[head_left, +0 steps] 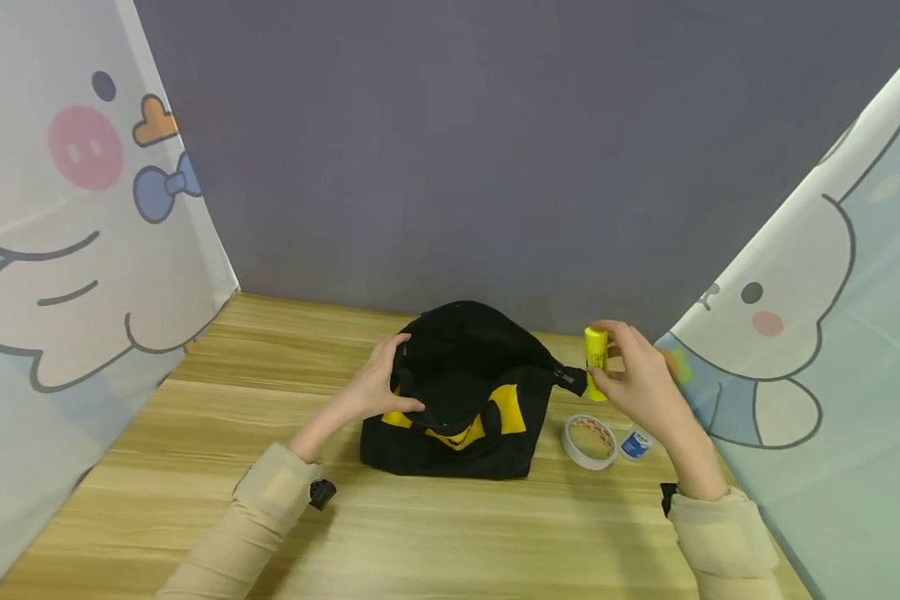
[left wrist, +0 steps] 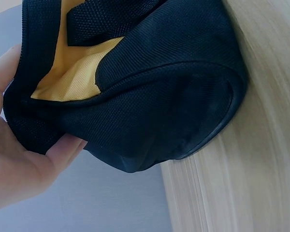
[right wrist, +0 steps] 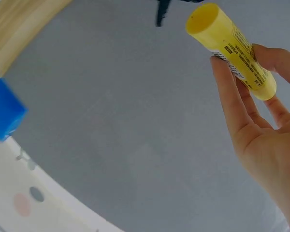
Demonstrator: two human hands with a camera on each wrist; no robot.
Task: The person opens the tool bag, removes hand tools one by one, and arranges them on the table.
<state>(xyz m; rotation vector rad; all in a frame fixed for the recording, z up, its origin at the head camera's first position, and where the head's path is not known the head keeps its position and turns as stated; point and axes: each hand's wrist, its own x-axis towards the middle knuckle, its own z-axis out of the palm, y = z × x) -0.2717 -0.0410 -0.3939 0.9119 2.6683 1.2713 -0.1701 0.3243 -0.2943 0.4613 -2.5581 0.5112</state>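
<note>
A black bag with yellow patches (head_left: 457,462) sits on the wooden table, its wide mouth open upward. My left hand (head_left: 375,390) holds the left edge of that mouth, thumb at the front and fingers at the back. In the left wrist view the bag's fabric (left wrist: 159,111) lies between the thumb and fingers. Raised at the bag's right, my right hand (head_left: 640,379) pinches a yellow glue stick (head_left: 596,360) between thumb and fingers. The right wrist view shows printed text on the glue stick (right wrist: 239,55), which tilts there.
On the table right of the bag lies a roll of tape (head_left: 588,463). Close beside it is a small blue-and-white container (head_left: 635,443). A black zipper end (head_left: 570,379) sticks out from the bag toward the glue stick. Grey and cartoon-printed cloth walls surround the table.
</note>
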